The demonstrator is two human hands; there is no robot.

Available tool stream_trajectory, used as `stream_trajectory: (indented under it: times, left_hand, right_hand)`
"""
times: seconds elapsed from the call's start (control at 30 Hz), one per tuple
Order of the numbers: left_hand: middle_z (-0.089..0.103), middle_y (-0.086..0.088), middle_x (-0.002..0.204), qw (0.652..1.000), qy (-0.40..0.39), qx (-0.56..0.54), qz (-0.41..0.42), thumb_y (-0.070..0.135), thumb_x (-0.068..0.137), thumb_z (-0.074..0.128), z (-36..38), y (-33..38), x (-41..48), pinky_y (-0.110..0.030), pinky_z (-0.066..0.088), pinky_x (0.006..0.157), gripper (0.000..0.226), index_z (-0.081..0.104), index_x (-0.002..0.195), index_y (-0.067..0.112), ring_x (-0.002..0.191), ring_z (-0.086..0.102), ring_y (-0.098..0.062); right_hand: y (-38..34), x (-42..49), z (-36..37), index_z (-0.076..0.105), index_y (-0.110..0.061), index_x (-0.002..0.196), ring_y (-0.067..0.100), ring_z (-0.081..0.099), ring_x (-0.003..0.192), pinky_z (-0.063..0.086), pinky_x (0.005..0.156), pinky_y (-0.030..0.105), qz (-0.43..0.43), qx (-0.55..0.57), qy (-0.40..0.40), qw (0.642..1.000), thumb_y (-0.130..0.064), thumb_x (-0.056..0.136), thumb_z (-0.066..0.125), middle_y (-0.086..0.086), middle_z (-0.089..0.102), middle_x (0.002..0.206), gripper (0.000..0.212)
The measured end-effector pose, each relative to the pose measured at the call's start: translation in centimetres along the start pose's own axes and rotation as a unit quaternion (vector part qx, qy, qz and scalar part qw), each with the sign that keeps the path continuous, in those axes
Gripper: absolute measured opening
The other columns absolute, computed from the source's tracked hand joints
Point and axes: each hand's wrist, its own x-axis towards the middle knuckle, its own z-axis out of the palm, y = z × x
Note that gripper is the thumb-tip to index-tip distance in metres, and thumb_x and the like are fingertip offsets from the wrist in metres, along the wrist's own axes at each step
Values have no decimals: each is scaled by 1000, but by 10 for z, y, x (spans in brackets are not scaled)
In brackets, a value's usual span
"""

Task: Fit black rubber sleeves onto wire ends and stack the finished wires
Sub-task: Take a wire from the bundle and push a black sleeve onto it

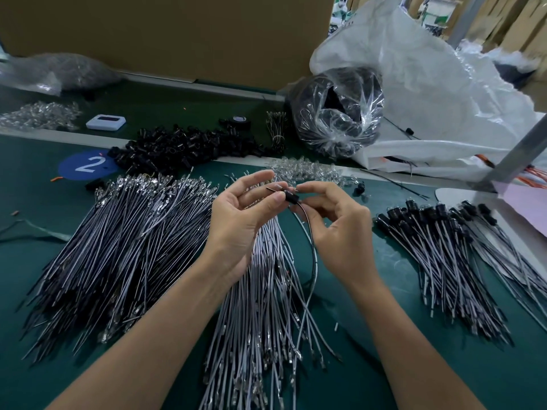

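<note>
My left hand [239,220] and my right hand [337,229] meet above the middle of the green table. Between their fingertips sits a small black rubber sleeve [291,196] on a thin wire [312,250] that curves down past my right palm. My left thumb and fingers pinch the sleeve's left side; my right thumb and forefinger pinch its right end. A heap of loose black sleeves [183,147] lies at the back. Bare grey wires [118,244] fan out at left and in the centre [260,315]. Finished wires with sleeves [444,238] are stacked at right.
A clear bag of black parts [337,113] and a large white sack [438,93] stand back right. Clear small parts [307,171] lie behind my hands. A white device [106,122] and a blue "2" sticker [85,164] sit back left. A metal post [521,149] rises at right.
</note>
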Motion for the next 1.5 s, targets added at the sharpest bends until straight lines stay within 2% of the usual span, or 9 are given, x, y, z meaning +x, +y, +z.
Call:
stream_trajectory:
  times: [0.23, 0.5, 0.63, 0.87, 1.0, 1.17, 1.33, 1.4, 1.5]
  left_hand:
    - [76, -13, 94, 996, -21, 85, -6, 3, 64, 74, -3, -2, -1, -24, 58, 77, 32, 74, 96, 8, 88, 74, -21]
    - [76, -13, 87, 997, 4, 74, -20, 9, 67, 74, -4, 1, -1, -24, 59, 70, 18, 77, 84, 4, 81, 74, -22]
    - [76, -10, 83, 994, 36, 103, 18, 11, 68, 74, -5, 0, 0, -23, 59, 67, 17, 77, 85, 7, 74, 74, -18]
    - [76, -8, 80, 989, 22, 141, 35, 13, 70, 73, 1, -4, -3, -23, 59, 67, 18, 74, 87, 6, 74, 74, -18]
    - [76, -5, 77, 984, 80, 137, 84, 7, 77, 71, -4, 3, -1, -21, 58, 64, 11, 73, 88, 7, 70, 73, -15]
    - [76, -3, 77, 968, 211, 88, 105, 2, 85, 68, -19, 17, 7, -19, 57, 67, 10, 72, 92, 8, 72, 73, -16]
    - [75, -3, 76, 978, 193, 45, 65, -1, 89, 64, -23, 20, 7, -21, 57, 66, 12, 70, 96, 7, 72, 72, -16]
    - [74, -6, 80, 991, 117, 54, 29, 3, 91, 59, -21, 20, 4, -27, 59, 68, 17, 68, 104, 8, 76, 71, -20]
    - [72, -8, 90, 998, -47, 35, 2, 36, 85, 51, -18, 21, -1, -37, 58, 77, 38, 71, 105, 10, 85, 67, -25]
  right_hand:
    - [2, -1, -4, 69, -5, 110, 4, 67, 92, 47, 82, 4, -71, -99, 1, 993, 11, 81, 69, 1, 74, 91, 33]
    - [2, -1, -4, 73, -5, 99, 9, 69, 82, 54, 80, 16, -82, -87, 9, 993, 6, 80, 72, 1, 73, 89, 22]
    - [-1, 1, -7, 75, -14, 99, 11, 71, 81, 59, 76, 33, 24, 21, -12, 999, -9, 89, 70, -5, 75, 87, 12]
    - [-1, -1, -2, 78, -13, 97, -3, 67, 73, 47, 68, 6, 1, -47, -18, 999, -9, 79, 79, -13, 71, 80, 18]
    - [2, 0, -5, 78, -15, 89, 4, 67, 67, 50, 65, 12, 10, -74, 22, 997, -12, 77, 82, -12, 72, 74, 14]
    - [8, 6, -15, 78, -20, 86, -3, 66, 69, 47, 67, 8, 56, -53, 51, 996, -13, 73, 84, -22, 68, 75, 16]
    - [4, 11, -25, 78, -21, 84, 18, 70, 79, 56, 75, 31, 146, 215, 29, 965, -7, 75, 80, 2, 76, 87, 17]
    - [1, 13, -30, 76, -17, 86, 21, 71, 82, 56, 73, 29, 174, 373, 21, 911, -13, 76, 76, 6, 75, 92, 11]
    - [-1, 14, -34, 70, -9, 94, 17, 71, 81, 57, 66, 25, 203, 553, 4, 808, -24, 86, 63, 8, 74, 97, 18]
